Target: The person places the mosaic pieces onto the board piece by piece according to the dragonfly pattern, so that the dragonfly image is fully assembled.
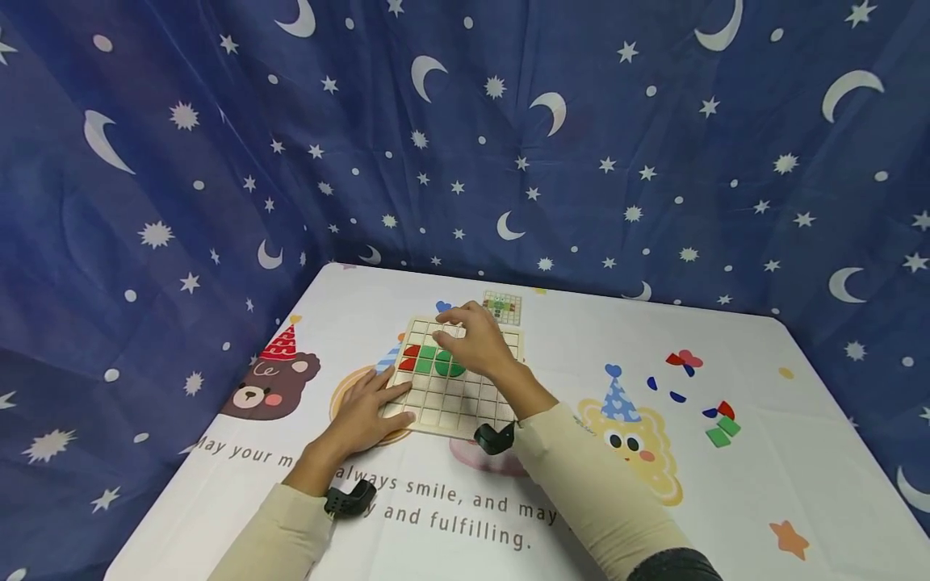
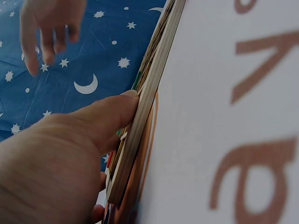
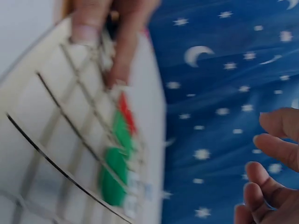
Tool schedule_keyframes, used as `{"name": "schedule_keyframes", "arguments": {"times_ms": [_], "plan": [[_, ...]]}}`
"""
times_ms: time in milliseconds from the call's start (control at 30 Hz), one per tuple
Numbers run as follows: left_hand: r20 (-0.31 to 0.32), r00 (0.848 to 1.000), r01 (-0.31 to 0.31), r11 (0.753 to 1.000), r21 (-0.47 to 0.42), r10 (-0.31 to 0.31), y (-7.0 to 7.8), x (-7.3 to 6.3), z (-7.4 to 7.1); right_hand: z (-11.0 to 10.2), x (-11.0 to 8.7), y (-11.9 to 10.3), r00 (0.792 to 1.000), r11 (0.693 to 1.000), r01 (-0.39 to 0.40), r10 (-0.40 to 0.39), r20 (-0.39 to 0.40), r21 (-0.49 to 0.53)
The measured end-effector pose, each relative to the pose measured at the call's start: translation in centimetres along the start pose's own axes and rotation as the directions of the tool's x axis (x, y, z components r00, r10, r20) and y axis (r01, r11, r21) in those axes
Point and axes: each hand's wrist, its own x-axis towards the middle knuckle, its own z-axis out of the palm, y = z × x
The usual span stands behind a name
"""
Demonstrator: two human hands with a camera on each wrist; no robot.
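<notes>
A pale wooden grid board (image 1: 438, 415) lies flat on the table. On it are red quarter-round pieces (image 1: 408, 363), green square pieces (image 1: 425, 359) and a green round shape (image 1: 449, 365). My left hand (image 1: 366, 411) rests at the board's left edge, fingers spread. In the left wrist view its thumb touches the upper edge of the board (image 2: 133, 140). Above the board, my right hand (image 1: 475, 339) hovers with fingers loosely bent and nothing between them. The right wrist view shows its fingertips (image 3: 275, 123) apart from the board and its green pieces (image 3: 114, 175).
Behind the board lies a small pattern card (image 1: 512, 311), partly overlapped by the right hand. Off to the right are loose blue pieces (image 1: 677, 397), red pieces (image 1: 726, 410) and green squares (image 1: 718, 436). A starry blue curtain (image 1: 465, 161) hangs behind the printed tablecloth (image 1: 552, 541).
</notes>
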Motion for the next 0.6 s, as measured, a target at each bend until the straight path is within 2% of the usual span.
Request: {"name": "schedule_keyframes", "arguments": {"times_ms": [267,433,600], "plan": [[-0.005,1.0,0.009,1.0,0.007,-0.008,-0.1,0.1,-0.1,-6.4,-3.2,-1.2,0.99,0.99,0.123,-0.117,-0.075,0.074],[-0.004,1.0,0.011,1.0,0.012,-0.011,-0.2,0.1,0.0,-9.8,-6.0,-1.1,0.97,0.974,0.213,-0.201,-0.136,0.082],[0.004,1.0,0.017,1.0,0.014,-0.017,-0.3,0.0,0.4,-12.8,-9.5,-1.1,0.949,0.964,0.259,-0.242,-0.201,0.062]]}}
